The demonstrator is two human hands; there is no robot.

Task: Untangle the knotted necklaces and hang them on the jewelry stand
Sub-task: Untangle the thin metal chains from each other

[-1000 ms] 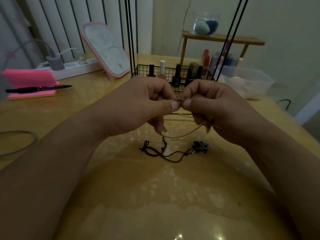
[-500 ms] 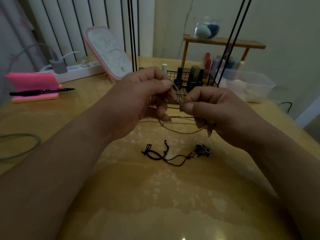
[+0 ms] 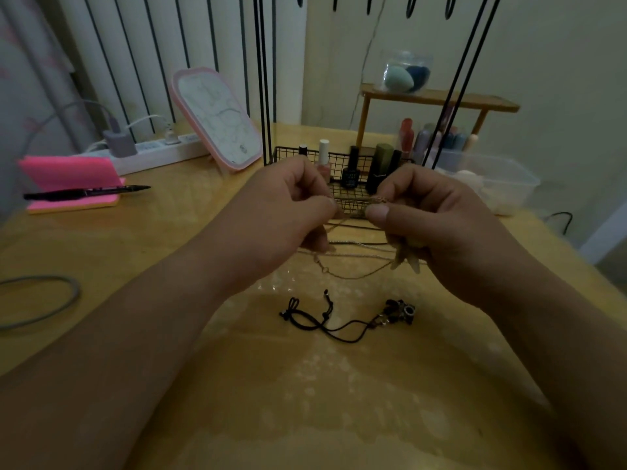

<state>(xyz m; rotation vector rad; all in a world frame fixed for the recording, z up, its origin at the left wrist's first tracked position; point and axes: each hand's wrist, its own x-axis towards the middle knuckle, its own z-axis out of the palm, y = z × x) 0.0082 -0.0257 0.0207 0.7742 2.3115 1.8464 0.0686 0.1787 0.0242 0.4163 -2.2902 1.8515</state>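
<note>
My left hand [image 3: 281,218] and my right hand [image 3: 431,222] are raised over the wooden table [image 3: 169,266], each pinching the thin gold chain necklaces [image 3: 353,262] between thumb and forefinger. The knotted part sits between my fingertips, and loose loops of chain hang below onto the table. A black cord necklace [image 3: 325,320] with dark beads lies on the table below my hands. The black wire jewelry stand [image 3: 268,79] rises behind my hands, with hooks at the top edge of the view.
The stand's wire basket [image 3: 342,157] holds nail polish bottles. A pink-framed mirror [image 3: 217,117] leans at the back left beside a power strip [image 3: 152,150]. A pen lies on pink notepads [image 3: 71,184] at left. A clear plastic box [image 3: 492,181] and wooden shelf [image 3: 437,100] stand at right.
My left hand rose and drew a strand away from the knot, then came back down level with my right hand. The chain loops below shifted slightly.
</note>
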